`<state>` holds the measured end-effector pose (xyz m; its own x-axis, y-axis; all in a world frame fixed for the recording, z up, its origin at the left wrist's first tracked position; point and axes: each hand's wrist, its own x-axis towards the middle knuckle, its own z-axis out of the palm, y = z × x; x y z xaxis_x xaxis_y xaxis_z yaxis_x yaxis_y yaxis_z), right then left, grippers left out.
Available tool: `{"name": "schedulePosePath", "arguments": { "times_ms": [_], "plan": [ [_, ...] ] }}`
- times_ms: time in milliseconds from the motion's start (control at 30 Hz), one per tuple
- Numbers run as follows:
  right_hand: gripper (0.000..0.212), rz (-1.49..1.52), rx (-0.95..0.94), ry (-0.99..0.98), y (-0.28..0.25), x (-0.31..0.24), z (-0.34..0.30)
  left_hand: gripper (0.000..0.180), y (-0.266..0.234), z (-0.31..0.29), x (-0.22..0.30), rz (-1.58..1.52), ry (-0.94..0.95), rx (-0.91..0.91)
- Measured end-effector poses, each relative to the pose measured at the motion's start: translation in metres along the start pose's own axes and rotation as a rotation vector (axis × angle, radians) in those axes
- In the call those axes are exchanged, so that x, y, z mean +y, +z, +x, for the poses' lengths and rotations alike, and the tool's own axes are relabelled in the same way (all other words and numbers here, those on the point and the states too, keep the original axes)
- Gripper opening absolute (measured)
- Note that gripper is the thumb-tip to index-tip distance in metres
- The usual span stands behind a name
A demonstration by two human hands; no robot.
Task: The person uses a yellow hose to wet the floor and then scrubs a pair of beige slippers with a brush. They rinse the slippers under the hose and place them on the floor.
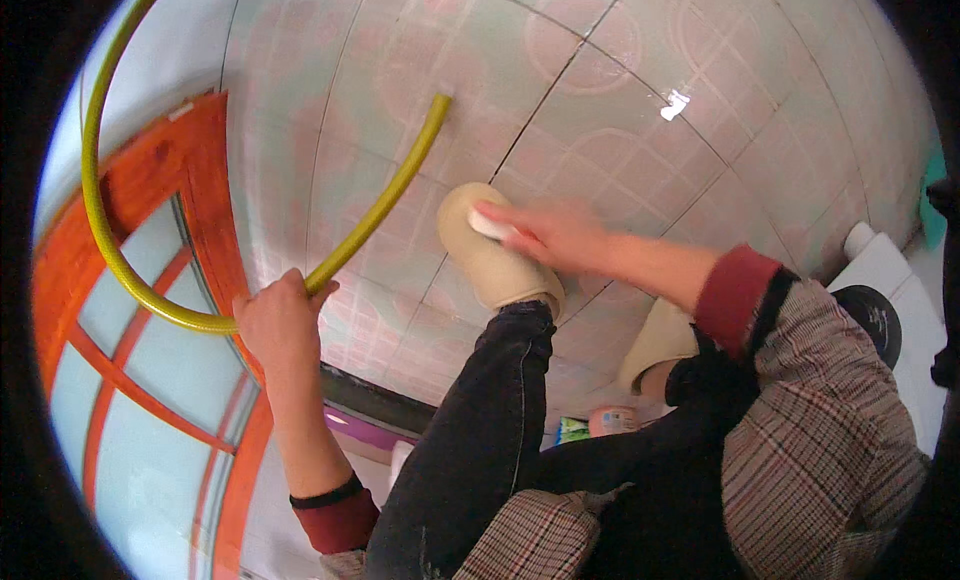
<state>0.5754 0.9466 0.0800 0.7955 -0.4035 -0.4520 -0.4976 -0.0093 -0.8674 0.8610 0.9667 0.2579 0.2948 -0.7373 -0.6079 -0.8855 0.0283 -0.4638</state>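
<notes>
A yellow-green hose (385, 202) runs through my left hand (280, 320), whose fingers are wrapped round it. One cut end points up and away over the tiles; the rest loops up the left side. My right hand (560, 234), smeared by motion, grips a small white object (488, 223), perhaps a brush, whose kind I cannot make out. It lies against the top of the beige slipper (502, 270) on my left foot. On my other foot is a matching slipper (655, 345).
Shiny, wet-looking pink and green floor tiles (400, 50) spread ahead. An orange wooden door (205, 180) with glass panes stands at the left. A pink container (612, 421) and a green packet (573, 430) are beyond my legs. At the right is a round black object (868, 325) by white tiling.
</notes>
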Motion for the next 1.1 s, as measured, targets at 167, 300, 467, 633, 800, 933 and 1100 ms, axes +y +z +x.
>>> {"name": "schedulePosePath", "arguments": {
  "times_ms": [167, 300, 467, 633, 800, 933, 1100],
  "plan": [
    [0.048, -0.286, -0.014, -0.012, -0.025, -0.007, 0.051, 0.043, 0.022, -0.009, -0.008, -0.013, -0.156, -0.082],
    [0.046, -0.611, -0.451, -0.111, -0.04, -0.034, 0.024, 0.04, 0.039, -0.001, -0.004, -0.052, -0.173, -0.123],
    [0.042, -0.427, -0.283, -0.278, -0.012, -0.066, 0.065, 0.034, 0.035, 0.008, -0.006, -0.03, -0.111, -0.084],
    [0.032, -0.773, -0.469, -0.299, 0.05, -0.083, 0.066, 0.03, 0.01, 0.035, -0.008, -0.114, -0.017, -0.009],
    [0.013, -0.974, -0.439, -0.469, 0.091, -0.085, 0.057, 0.036, -0.01, 0.054, 0.012, -0.219, 0.139, -0.035],
    [0.015, -0.94, -0.366, -0.369, 0.047, -0.085, 0.112, 0.037, -0.015, 0.054, 0.017, -0.245, 0.131, -0.052],
    [0.04, -0.78, -0.269, -0.173, -0.068, -0.051, 0.067, 0.037, 0.007, 0.036, -0.007, -0.228, 0.093, -0.039]
  ]
}}
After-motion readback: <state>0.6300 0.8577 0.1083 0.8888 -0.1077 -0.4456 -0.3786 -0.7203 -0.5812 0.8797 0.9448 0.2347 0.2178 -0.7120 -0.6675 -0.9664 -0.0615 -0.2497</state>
